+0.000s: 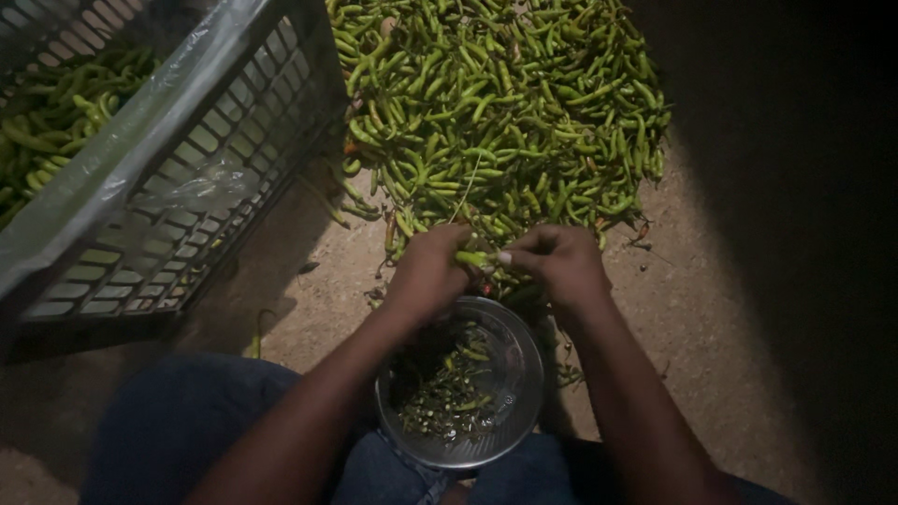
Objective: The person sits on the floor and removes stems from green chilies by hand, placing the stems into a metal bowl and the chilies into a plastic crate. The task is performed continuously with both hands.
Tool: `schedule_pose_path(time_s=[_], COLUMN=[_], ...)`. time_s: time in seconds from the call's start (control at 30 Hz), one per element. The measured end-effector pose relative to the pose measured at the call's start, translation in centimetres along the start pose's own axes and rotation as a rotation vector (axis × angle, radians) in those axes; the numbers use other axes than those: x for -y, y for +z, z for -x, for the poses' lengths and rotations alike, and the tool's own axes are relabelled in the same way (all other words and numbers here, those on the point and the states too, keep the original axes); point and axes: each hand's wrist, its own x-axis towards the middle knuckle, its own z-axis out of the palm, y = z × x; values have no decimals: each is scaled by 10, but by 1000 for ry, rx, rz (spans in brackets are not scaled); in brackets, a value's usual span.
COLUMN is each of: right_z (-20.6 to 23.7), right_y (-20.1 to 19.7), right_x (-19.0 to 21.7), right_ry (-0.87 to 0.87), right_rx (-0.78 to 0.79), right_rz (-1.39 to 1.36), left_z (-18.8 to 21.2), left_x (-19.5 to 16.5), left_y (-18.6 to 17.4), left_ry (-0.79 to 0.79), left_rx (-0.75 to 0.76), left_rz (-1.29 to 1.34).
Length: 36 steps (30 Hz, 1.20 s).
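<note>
A grey slatted crate stands tilted at upper left, lined with clear plastic film; green chillies lie inside it, seen through the open top. To its right a large heap of loose green chillies lies directly on the dirt floor, reaching from the top edge down to the hands. A round metal bowl sits on the floor between the person's knees, just below both hands; it holds a shallow layer of dark stems and green scraps.

The left hand and right hand are together over the bowl's far rim, at the near edge of the heap. One chilli is pinched between them, its long axis running roughly left to right and level. The left hand's fingers are closed on one end; the right hand's thumb and fingers clamp the other. Which end bears the stem cannot be told.
</note>
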Motion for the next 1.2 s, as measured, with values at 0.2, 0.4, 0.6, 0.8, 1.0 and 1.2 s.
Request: schedule_pose_path(time_s=[0.2, 0.4, 0.6, 0.8, 1.0, 1.2], right_z=[5, 5, 8, -4, -44, -59], right_y=[5, 8, 8, -11, -49, -37], right_x=[-3, -6, 1, 1, -41, -76], right_ry=[-295, -307, -236, -35, -395, -680], right_rx=[-121, -201, -176, -412, -424, -254], right_rz=[278, 358, 155, 27, 444, 659], left_z=[1, 3, 1, -3, -10, -10], left_x=[5, 3, 3, 3, 12, 21], left_y=[6, 8, 7, 5, 14, 20], left_ry=[88, 85, 86, -136, -364, -468], left_rx=[-50, -63, -119, -30, 32, 34], left_rz=[-80, -116, -64, 114, 614, 869])
